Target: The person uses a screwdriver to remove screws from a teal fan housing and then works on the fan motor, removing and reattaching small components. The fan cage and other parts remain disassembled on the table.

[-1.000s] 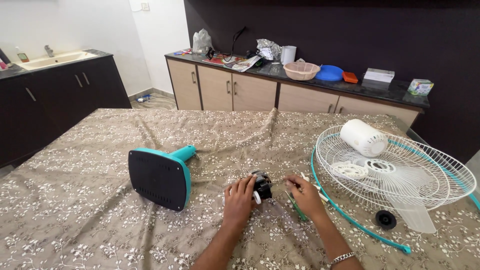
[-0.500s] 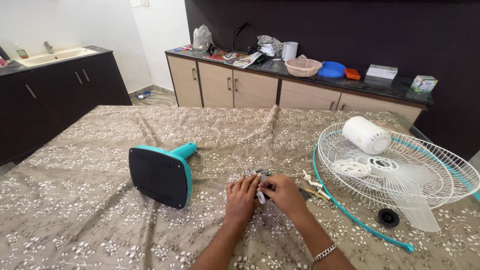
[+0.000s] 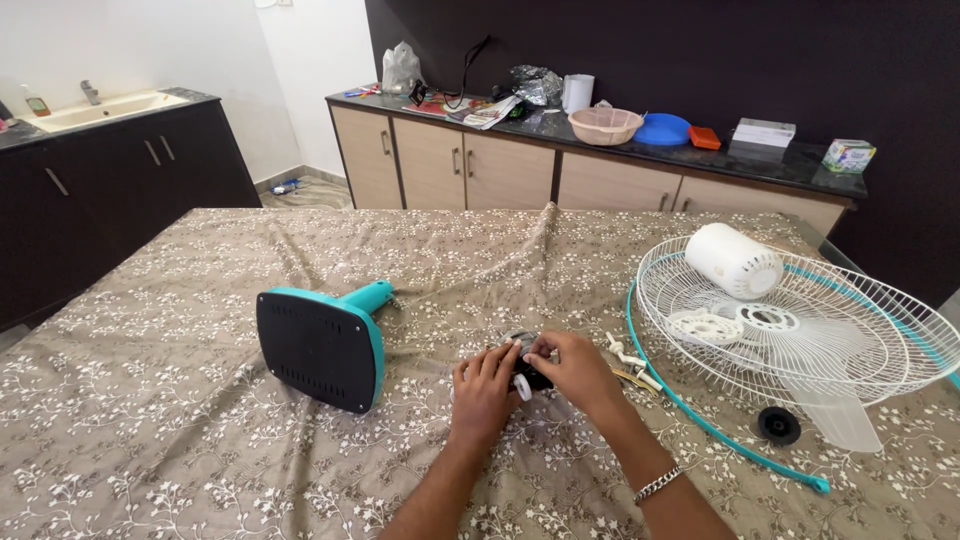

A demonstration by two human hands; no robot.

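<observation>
Both hands are in the middle of the table (image 3: 150, 400), with lots of open cloth all round. The left hand (image 3: 484, 390) and right hand (image 3: 572, 368) are cupped together around a small black motor part (image 3: 527, 376), fingertips pinching it. Most of it is hidden. A teal fan base (image 3: 322, 343) lies left, a wire fan guard (image 3: 800, 320) right.

On the table (image 3: 150, 400), the fan base (image 3: 322, 343) lay left of the fan motor (image 3: 527, 372). The wire grille (image 3: 800, 320) lay right of the motor, the motor cover (image 3: 733, 260) resting on it. The cabinet counter (image 3: 600, 150) stood behind the motor.
</observation>
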